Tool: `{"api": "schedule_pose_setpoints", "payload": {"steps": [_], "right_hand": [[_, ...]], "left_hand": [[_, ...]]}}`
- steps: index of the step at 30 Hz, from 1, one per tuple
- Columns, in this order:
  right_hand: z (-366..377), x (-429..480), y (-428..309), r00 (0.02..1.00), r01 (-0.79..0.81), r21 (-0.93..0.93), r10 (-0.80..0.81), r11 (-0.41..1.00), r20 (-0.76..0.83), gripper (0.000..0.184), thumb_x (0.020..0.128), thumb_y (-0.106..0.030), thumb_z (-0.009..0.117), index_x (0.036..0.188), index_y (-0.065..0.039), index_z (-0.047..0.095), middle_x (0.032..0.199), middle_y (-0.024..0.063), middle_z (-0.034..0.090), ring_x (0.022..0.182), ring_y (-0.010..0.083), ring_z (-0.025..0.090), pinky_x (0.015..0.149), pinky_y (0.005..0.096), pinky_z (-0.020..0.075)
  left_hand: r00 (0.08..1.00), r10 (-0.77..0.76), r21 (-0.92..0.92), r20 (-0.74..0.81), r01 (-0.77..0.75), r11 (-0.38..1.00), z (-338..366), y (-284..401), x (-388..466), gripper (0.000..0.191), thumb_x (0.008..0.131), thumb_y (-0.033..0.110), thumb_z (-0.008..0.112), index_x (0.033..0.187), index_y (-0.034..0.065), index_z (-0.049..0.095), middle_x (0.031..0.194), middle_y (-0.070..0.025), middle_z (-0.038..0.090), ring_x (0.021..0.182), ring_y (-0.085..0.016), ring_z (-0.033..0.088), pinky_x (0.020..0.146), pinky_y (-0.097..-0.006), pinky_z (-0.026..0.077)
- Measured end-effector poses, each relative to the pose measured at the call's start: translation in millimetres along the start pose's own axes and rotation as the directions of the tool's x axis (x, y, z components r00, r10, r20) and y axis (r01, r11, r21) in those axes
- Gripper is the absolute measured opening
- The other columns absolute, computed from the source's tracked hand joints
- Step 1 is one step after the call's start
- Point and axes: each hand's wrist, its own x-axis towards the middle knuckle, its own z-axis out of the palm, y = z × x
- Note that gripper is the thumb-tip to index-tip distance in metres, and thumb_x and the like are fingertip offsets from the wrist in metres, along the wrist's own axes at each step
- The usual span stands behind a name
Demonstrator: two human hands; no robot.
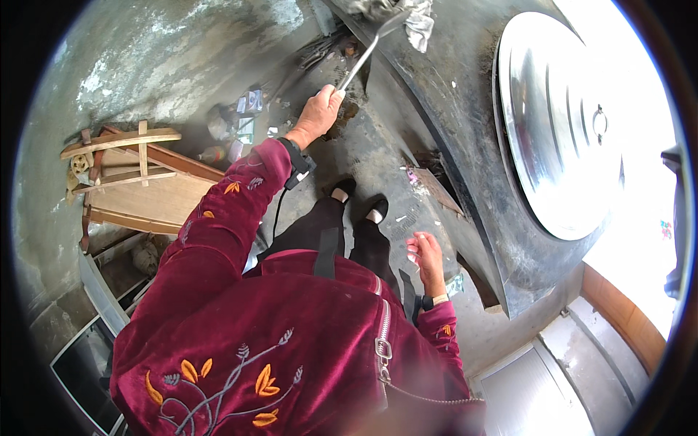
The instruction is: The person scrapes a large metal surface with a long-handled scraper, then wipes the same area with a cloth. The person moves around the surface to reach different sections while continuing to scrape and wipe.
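My left hand (320, 113) is closed around the handle of a long metal utensil (360, 66), a spatula or ladle by its look. Its wide end reaches the top of the view, beside a crumpled grey cloth (419, 27) on the concrete stove counter (463, 109); whether the two touch is unclear. Low at my right side, my right hand (427, 255) hangs over the floor with bent fingers, and no object shows in it. On the counter to the right lies a large round metal lid (553, 125) with a ring handle (600, 124).
A wooden furniture piece (158, 185) leans by the left wall. Bottles (211, 155), small boxes (250, 102) and litter lie on the floor beyond it. Openings show in the stove's front (444, 180). A dark glass-fronted panel (84, 376) stands lower left, a pale metal door (534, 392) lower right.
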Motion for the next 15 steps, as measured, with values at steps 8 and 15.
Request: {"api": "schedule_pose_setpoints", "payload": {"steps": [8, 15], "right_hand": [[7.9, 11.4, -3.4, 0.999, -0.027, 0.006, 0.027, 1.000, 0.036, 0.021, 0.094, -0.025, 0.046, 0.104, -0.008, 0.053, 0.086, 0.0042, 0.062, 0.070, 0.0089, 0.057, 0.059, 0.0223, 0.0475], [9.9, 12.4, -8.8, 0.999, -0.011, -0.018, 0.011, 1.000, 0.033, 0.020, 0.093, -0.024, 0.046, 0.104, -0.009, 0.054, 0.086, 0.0039, 0.064, 0.070, 0.0082, 0.057, 0.060, 0.0223, 0.0472]], "left_hand": [[0.958, 0.077, -0.167, 0.275, -0.031, 0.985, 29.9, 11.4, -87.7, 0.029, 0.094, 0.031, 0.046, 0.086, 0.0034, 0.046, 0.066, -0.0190, 0.047, 0.061, -0.038, 0.040, 0.058, -0.0385, 0.043], [0.926, -0.290, -0.301, 0.243, 0.356, 0.885, -13.6, -2.6, -51.7, 0.027, 0.096, 0.026, 0.041, 0.079, 0.0066, 0.047, 0.057, 0.0012, 0.038, 0.052, -0.008, 0.039, 0.046, -0.0251, 0.035]]}}
